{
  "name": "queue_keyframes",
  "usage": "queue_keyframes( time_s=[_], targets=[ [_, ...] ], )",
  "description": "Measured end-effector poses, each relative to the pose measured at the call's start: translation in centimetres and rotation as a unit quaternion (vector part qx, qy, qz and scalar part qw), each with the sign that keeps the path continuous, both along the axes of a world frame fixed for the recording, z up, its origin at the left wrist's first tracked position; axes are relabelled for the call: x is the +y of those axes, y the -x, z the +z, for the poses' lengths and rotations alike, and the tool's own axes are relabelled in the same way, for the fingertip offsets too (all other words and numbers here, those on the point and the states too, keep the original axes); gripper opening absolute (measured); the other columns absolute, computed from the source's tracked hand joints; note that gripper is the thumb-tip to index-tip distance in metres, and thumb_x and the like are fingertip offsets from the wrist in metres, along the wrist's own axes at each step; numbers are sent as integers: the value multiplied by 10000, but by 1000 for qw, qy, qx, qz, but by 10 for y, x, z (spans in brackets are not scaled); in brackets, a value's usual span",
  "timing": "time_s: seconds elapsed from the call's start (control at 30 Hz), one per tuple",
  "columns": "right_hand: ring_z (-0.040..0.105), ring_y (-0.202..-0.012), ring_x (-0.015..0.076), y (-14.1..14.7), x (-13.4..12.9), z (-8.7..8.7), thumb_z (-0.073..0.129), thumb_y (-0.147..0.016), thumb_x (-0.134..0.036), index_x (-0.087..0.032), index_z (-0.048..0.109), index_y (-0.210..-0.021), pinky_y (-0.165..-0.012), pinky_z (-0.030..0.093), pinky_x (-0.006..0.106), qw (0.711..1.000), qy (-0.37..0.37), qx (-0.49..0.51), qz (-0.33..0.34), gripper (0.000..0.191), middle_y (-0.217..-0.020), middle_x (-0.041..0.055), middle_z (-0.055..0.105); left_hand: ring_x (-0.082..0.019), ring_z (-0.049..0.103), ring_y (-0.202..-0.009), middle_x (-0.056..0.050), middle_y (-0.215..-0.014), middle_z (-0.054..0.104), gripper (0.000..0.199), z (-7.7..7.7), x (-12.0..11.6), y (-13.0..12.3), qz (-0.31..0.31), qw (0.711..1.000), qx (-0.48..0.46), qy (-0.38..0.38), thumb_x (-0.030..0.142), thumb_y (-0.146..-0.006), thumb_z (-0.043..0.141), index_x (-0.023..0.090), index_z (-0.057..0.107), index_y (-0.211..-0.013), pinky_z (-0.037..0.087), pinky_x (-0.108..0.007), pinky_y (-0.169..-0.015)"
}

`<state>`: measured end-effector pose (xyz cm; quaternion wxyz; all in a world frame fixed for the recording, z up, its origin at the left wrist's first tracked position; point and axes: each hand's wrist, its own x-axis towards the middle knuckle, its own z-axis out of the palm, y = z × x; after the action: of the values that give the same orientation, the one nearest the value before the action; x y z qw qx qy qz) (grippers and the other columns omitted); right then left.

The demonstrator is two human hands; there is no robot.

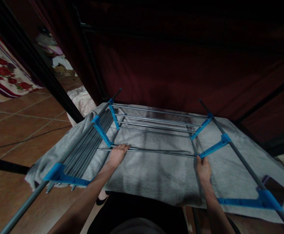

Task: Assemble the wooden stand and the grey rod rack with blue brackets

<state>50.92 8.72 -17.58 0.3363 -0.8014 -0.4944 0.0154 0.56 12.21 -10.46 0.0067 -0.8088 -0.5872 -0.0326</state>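
A rack frame of grey tubes and blue plastic brackets lies in front of me. Two thin metal rods (156, 151) run nearly side by side across its middle. My left hand (117, 156) is closed over their left part, near the lower end of a blue left bracket (102, 131). My right hand (204, 169) pinches the lower end of the blue right bracket (213, 149), where one rod's end meets it; the fingertips are partly hidden. Farther back, several crossbars (156, 120) span the far brackets. Nearer me, a left bracket (66, 177) and a right bracket (244, 203) have no crossbar between them.
Several loose grey tubes (88, 149) lie bundled at the left on a grey blanket (147, 175). A dark phone-like slab (276, 188) rests at the right under the frame. A dark red curtain (168, 74) hangs behind. Black posts (46, 78) stand at the left above the tiled floor.
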Motion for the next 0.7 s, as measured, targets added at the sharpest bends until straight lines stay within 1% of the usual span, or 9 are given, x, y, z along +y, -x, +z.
queue_keyframes(
  time_s=[0.13,0.33,0.5,0.63,0.7],
  targets=[
    [606,-825,285,0,0,0,299,-935,-581,-136,613,-1119,-733,398,368,1000,24,-8,-11,575,-968,175,678,-227,629,-1065,-120,-1195,672,403,-2,3,5,-18,1000,4,-3,96,-934,436,194,637,-1269,487,-358,-941],
    [603,-855,280,2,1,2,314,-948,-528,-130,606,-1158,-739,392,358,999,32,-4,-11,537,-1004,170,677,-236,648,-1042,-127,-1184,687,402,-6,6,7,-33,999,-7,-17,78,-907,460,178,655,-1244,497,-385,-952],
    [602,-863,272,2,2,1,324,-939,-533,-136,610,-1143,-743,399,349,1000,15,4,-5,530,-995,162,677,-251,657,-1033,-123,-1146,697,412,-7,7,9,-43,999,-28,-19,83,-908,457,183,654,-1256,505,-392,-929],
    [604,-836,273,2,2,2,336,-910,-590,-156,607,-1094,-752,423,363,999,-17,41,11,544,-961,145,674,-239,656,-1035,-110,-1129,701,425,-10,8,13,-45,998,-43,-17,102,-926,432,208,650,-1275,498,-379,-932],
    [603,-812,274,3,2,2,353,-894,-610,-167,600,-1068,-750,435,372,997,-26,66,14,535,-926,128,669,-238,651,-1060,-112,-1158,695,444,-11,8,13,-42,998,-46,-20,100,-924,424,208,638,-1298,491,-380,-948]
  ],
)
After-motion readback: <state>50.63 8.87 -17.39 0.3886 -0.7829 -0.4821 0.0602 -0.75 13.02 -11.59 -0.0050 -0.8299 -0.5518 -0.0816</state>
